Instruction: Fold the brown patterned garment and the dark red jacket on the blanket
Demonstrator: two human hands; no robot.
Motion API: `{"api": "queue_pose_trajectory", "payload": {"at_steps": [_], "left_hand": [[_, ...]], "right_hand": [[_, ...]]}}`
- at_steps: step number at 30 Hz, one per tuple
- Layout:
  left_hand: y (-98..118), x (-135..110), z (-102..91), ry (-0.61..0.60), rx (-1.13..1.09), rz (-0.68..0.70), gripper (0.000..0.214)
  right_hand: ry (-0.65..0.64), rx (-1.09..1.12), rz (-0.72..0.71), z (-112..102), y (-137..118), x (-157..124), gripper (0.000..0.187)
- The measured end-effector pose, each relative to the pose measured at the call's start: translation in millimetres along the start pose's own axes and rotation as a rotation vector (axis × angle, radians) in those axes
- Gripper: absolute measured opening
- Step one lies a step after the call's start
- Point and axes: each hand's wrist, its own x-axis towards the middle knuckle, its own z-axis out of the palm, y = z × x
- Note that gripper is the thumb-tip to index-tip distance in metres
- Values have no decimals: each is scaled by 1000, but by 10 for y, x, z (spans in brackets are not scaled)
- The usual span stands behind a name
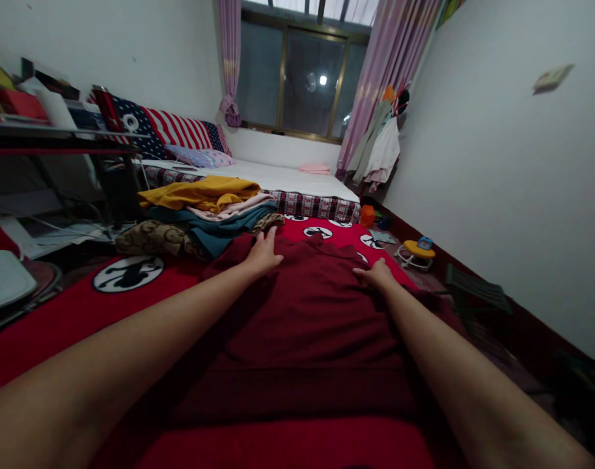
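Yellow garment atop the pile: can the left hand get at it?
Probably yes: the left hand is near the pile, the yellow garment lies on top, and nothing visible blocks the way.

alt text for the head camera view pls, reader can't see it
A person's left hand and right hand reach over a dark red top spread on a red blanket. A pile of clothes lies beyond, to the left; behind are a bed and a window with purple curtains.
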Motion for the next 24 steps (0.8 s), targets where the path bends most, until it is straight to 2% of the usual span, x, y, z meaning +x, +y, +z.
{"api": "queue_pose_trajectory", "payload": {"at_steps": [2,4,6,8,11,13,14,16,18,20,22,24], "left_hand": [[-20,152,47,-27,14,-105,83],[-59,232,105,-61,48,-158,68],[-92,271,142,-85,72,-155,47],[-88,307,140,-57,65,-114,32],[12,398,96,143,37,3,30],[107,471,100,260,12,103,43],[145,501,127,272,9,149,54],[178,527,236,178,57,224,74],[147,499,393,-46,166,257,78],[79,420,543,-244,262,261,68],[21,302,635,-316,315,266,63],[-1,155,648,-308,341,262,64]], "right_hand": [[-62,-2,17,28,50,86,42],[-81,8,6,34,96,132,27],[-84,47,-7,23,116,148,19],[-55,110,-26,-17,95,164,14],[77,247,-85,-117,-16,242,28],[228,358,-175,-156,-101,318,42],[292,393,-229,-149,-129,349,52],[313,372,-335,-74,-129,374,75],[160,205,-390,63,-50,344,85],[-13,-41,-404,204,68,282,80],[-105,-252,-391,297,163,212,74],[-137,-358,-374,319,198,141,73]]}}
